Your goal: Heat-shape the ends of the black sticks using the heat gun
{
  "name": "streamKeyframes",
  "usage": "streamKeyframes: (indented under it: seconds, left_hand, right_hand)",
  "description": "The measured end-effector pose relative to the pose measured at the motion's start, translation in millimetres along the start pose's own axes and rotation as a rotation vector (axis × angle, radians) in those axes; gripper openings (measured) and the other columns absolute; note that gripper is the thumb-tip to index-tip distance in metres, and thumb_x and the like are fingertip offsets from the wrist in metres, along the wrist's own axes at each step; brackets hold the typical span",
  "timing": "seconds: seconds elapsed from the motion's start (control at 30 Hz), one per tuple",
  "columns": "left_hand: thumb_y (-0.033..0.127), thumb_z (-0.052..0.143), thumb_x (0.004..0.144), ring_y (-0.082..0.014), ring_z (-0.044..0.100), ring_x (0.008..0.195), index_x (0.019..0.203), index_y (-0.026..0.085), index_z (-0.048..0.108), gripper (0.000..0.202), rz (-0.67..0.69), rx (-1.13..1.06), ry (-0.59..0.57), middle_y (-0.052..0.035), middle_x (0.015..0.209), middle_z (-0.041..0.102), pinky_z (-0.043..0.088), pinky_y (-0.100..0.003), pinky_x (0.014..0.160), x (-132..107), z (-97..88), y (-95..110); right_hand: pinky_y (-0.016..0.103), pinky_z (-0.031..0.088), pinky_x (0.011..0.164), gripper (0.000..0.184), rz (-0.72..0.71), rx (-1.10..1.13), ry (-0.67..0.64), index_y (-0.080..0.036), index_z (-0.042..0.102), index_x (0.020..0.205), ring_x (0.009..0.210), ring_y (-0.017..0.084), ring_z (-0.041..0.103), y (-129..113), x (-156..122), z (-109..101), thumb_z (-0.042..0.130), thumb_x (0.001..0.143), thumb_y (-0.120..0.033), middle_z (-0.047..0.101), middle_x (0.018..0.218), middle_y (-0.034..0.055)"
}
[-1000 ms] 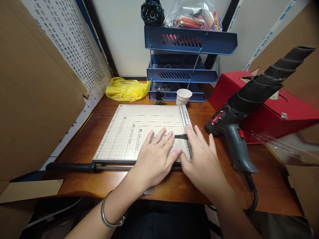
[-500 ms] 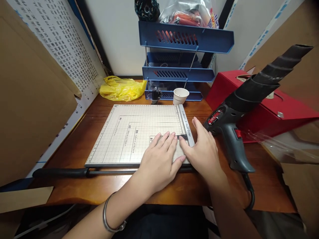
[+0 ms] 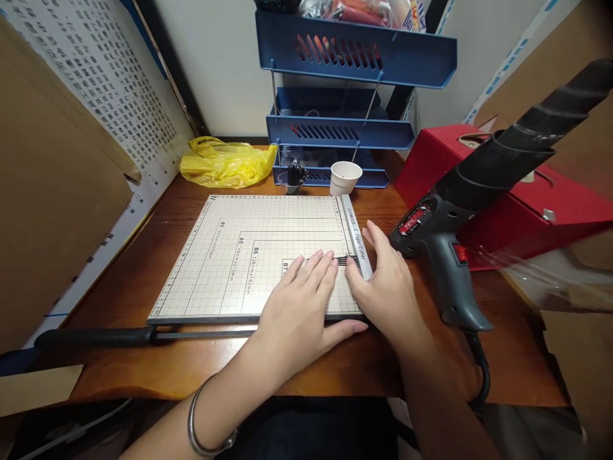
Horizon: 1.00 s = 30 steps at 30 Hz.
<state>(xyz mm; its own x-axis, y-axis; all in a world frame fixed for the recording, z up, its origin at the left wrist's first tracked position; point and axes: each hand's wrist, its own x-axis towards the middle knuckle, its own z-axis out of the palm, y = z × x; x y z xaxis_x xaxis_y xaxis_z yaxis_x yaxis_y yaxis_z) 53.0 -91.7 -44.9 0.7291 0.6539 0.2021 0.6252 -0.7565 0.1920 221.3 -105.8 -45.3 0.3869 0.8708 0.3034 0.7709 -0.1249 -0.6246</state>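
Note:
The paper cutter [image 3: 201, 275] lies flat on the wooden table, its printed grid facing up. My left hand [image 3: 297, 310] rests flat on the board, fingers stretched out and thumb pointing right past the near edge. Several thin black strips [image 3: 348, 260] show between my left fingertips and the metal ruler edge [image 3: 353, 230]; my left fingers cover part of them. My right hand [image 3: 390, 294] is at that ruler edge, its thumb touching the strips and its other fingers extended along the outer side. The cutter's black handle [image 3: 96, 337] lies low along the near side.
Behind the cutter stand a paper cup [image 3: 345, 180], a small clear cup of black strips [image 3: 295, 176], a yellow plastic bag [image 3: 227, 165] and blue stacked trays [image 3: 340, 131]. A heat gun [image 3: 443, 255] and a red box [image 3: 550, 204] are on the right. Cardboard [image 3: 52, 191] borders the left.
My left thumb has swung out and down, off the board and over its near edge. My right hand stays at the ruler edge. The view has shifted slightly.

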Motion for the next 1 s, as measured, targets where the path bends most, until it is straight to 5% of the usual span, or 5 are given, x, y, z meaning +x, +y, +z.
streamKeyframes:
  seconds: [0.23,1.0]
  left_hand:
    - [0.078,0.030,0.100,-0.0317,0.034,0.156,0.156,0.004,0.044,0.094,0.006,0.001,0.008,-0.0172,0.165,0.040,0.024,-0.054,0.130,-1.4,-0.4,0.0]
    - [0.076,0.031,0.102,-0.0320,0.042,0.152,0.154,0.006,0.047,0.089,0.046,0.061,0.080,-0.0170,0.161,0.046,0.030,-0.054,0.127,-1.7,2.0,-0.8]
  right_hand:
    - [0.061,0.038,0.119,0.064,-0.026,-0.032,-0.011,-0.012,0.045,0.152,0.136,0.032,0.056,-0.2,-0.8,-2.6,0.044,0.089,-0.024,0.062,0.146,0.0142]
    - [0.069,0.044,0.111,0.065,-0.110,-0.056,0.068,-0.015,0.053,0.147,0.124,0.037,0.063,5.2,-1.8,3.5,0.056,0.083,-0.030,0.067,0.138,0.0135]
